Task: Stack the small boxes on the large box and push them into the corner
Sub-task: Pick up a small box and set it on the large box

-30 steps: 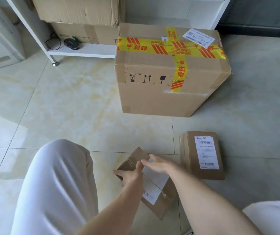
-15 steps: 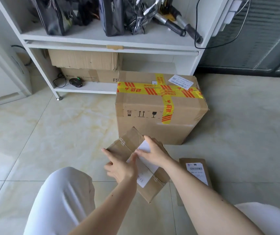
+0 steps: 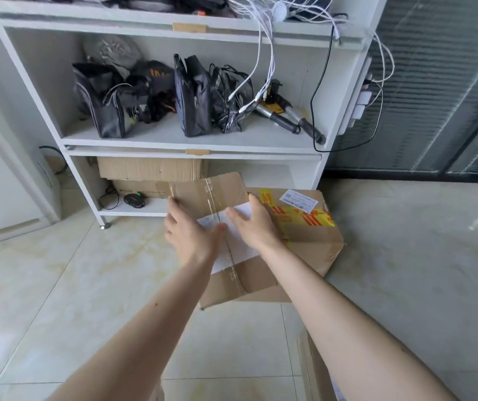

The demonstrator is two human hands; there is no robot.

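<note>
A small brown cardboard box (image 3: 243, 282) with a white label is raised in front of me, tilted, and it hides much of the large box. My left hand (image 3: 192, 237) grips its left part and my right hand (image 3: 253, 227) lies on its label. The large brown box (image 3: 316, 238), crossed with yellow tape, stands on the floor behind and to the right of the small box. A second small box (image 3: 317, 369) lies on the floor at the bottom right, mostly hidden by my right forearm.
A white shelf unit (image 3: 330, 131) stands right behind the boxes, with black bags, tools and cables on it and cardboard boxes (image 3: 148, 170) on its lowest shelf. A dark glass wall (image 3: 434, 111) rises to the right. Pale floor tiles (image 3: 58, 285) spread left.
Both hands have lifted the small box off the floor and carried it forward and up toward the large box. My view has tilted up, showing more of the shelf unit.
</note>
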